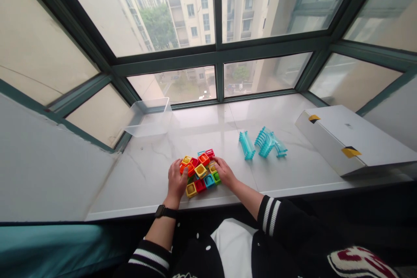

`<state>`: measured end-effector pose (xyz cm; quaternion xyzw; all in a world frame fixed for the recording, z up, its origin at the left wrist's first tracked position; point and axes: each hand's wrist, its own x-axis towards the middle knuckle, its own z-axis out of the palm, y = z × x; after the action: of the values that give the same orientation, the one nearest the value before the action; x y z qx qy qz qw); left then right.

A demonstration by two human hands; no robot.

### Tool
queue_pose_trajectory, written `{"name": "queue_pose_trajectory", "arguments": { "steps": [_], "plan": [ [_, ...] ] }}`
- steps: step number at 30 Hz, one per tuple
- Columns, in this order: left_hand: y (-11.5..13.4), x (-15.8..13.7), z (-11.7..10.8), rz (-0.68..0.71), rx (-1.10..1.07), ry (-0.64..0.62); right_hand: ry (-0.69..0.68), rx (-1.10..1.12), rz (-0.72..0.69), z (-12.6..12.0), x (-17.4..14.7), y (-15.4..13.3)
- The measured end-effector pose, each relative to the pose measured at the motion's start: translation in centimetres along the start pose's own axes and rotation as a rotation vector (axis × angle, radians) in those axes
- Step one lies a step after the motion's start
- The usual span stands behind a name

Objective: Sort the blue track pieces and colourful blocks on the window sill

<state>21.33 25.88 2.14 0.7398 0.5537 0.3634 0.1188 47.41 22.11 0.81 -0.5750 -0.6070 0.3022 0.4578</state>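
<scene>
Colourful toy blocks [201,171] in yellow, red, orange, blue and green lie heaped together near the front edge of the sill, some resting on others. My left hand [177,181] cups the heap's left side, its thumb beside an orange block [189,169] and its fingers curved along the outer edge. On the opposite side, my right hand [226,173] rests with fingers stretched against the yellow and green blocks [216,177]. Both hands touch the heap from outside, and neither shows a block lifted. Some fingertips are hidden by the blocks.
Translucent blue track-like pieces [246,145] and curved ones [267,141] lie right of the blocks. A clear plastic bin [150,124] stands at the back left. A white box [339,139] with yellow-black tape sits at the right. Windows border the white marbled sill [202,126].
</scene>
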Motion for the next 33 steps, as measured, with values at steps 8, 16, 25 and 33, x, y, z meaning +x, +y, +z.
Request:
{"name": "queue_pose_trajectory", "arguments": {
  "steps": [8,16,25,33],
  "plan": [
    [8.7,-3.9,0.2,0.341,-0.058,-0.244,0.321,-0.447,-0.165,-11.3,3.0,-2.6],
    [10.4,-3.5,6.9,0.446,0.007,-0.522,0.111,-0.764,0.195,-12.4,5.5,1.7],
    [8.5,-2.6,5.6,0.402,0.049,-0.483,0.163,-0.724,0.237,-11.8,5.2,5.2],
    [13.1,0.2,8.1,0.248,-0.290,-0.415,0.070,-0.617,0.333,-12.9,5.5,6.4]
  ]
}}
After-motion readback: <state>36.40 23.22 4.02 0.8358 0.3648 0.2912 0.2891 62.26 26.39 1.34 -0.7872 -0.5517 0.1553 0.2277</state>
